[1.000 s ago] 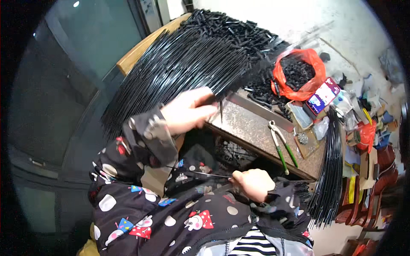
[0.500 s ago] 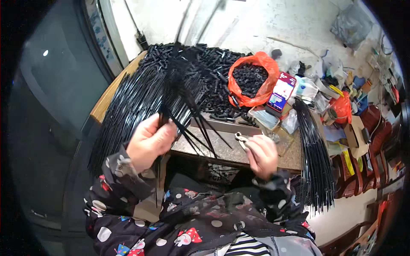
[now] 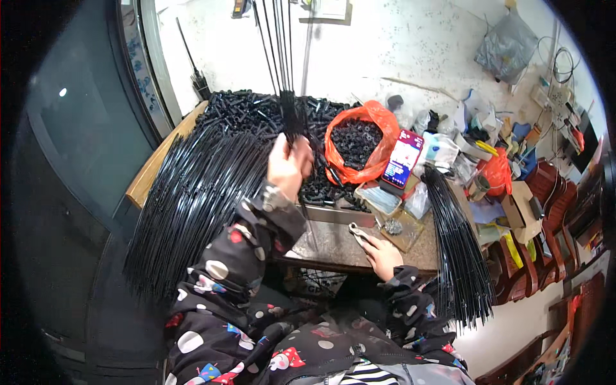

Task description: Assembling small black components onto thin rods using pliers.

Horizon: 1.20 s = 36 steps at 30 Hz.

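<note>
My left hand (image 3: 289,165) is raised over the middle of the table, closed round a small bunch of long thin black rods (image 3: 287,106) that stand nearly upright above it. Dark, clustered parts sit on the rods just over my fingers. My right hand (image 3: 385,258) rests low at the table's front edge. Its fingers lie over a pale metal plier-like tool (image 3: 358,232), whose rounded head points away from me; the grip is partly hidden. A wide heap of black rods (image 3: 199,199) covers the left side, beside my left forearm.
Behind my left hand lies a pile of short black tubular pieces (image 3: 240,115). A red plastic bag (image 3: 380,125) holds small black parts. Right of it stand a lit phone (image 3: 403,157) and a shallow tray (image 3: 382,197). Another bundle of black rods (image 3: 457,250) hangs over the right edge.
My left hand has moved up and away from me, to the right, swinging the rods upright. My right hand has lowered with the tool onto the table. The whole view has shifted slightly.
</note>
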Tool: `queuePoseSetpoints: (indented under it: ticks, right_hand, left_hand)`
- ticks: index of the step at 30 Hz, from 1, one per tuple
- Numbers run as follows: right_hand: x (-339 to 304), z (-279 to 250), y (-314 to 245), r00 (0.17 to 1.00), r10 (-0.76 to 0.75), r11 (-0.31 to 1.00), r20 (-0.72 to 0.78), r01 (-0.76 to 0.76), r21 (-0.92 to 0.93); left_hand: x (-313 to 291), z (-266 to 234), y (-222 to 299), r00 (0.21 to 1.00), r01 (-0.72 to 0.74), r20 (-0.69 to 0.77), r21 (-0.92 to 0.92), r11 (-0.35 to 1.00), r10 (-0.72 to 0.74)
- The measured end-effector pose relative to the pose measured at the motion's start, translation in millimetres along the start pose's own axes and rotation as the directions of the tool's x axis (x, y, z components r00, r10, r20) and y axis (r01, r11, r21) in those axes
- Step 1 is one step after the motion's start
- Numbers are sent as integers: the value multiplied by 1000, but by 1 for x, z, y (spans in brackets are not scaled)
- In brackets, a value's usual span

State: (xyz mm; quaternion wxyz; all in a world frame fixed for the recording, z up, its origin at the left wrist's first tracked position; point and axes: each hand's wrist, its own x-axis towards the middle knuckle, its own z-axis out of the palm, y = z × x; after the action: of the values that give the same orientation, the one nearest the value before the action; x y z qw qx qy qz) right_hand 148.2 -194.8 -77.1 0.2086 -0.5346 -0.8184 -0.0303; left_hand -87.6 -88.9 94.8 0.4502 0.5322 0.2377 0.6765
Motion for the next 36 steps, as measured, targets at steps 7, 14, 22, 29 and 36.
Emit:
queuePoseSetpoints:
  ticks: [7, 14, 22, 29, 36]
  right_hand:
    - [18, -62, -60, 993, -69, 907, -91, 101, 408]
    - [15, 33, -3, 992, 18, 1000, -128, -16, 19]
    - [-20, -12, -16, 988, 130, 985, -79, -119, 128]
    - [-36, -12, 1, 974, 174, 981, -147, -158, 114]
    - [-8, -68, -49, 974, 157, 913, -163, -80, 401]
  left_hand:
    - [-32, 12, -29, 922, 387, 144, -263, 884, -360]
    - [-21, 2, -9, 886, 463, 159, -227, 857, -436]
    - [-9, -27, 11, 948, 305, 155, -182, 935, -279]
    - [14, -20, -4, 957, 200, 244, -169, 965, -156]
    - [-4, -13, 4, 887, 398, 331, -196, 896, -321]
